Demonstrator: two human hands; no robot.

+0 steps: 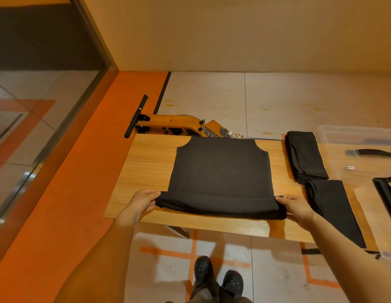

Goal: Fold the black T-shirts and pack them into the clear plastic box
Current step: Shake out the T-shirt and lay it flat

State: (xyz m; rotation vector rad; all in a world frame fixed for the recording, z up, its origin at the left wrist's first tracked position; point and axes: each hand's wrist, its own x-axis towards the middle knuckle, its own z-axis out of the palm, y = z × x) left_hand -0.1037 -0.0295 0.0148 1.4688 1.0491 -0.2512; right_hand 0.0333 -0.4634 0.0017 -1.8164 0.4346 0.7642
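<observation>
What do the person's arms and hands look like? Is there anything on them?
Both arms are bare, with no sleeves showing up to the picture's edge. The left hand and right hand wear no gloves. I see no rings, watch or bracelets. Further down, black shoes have small holes.

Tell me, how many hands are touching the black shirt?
2. The left hand pinches the near-left corner of the shirt spread on the table, and the right hand holds the near-right corner.

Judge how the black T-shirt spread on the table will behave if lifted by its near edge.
Probably floppy: the black T-shirt bunches where the left hand and right hand pinch it. Likely light, lying thin on the table. It would probably drape.
</observation>
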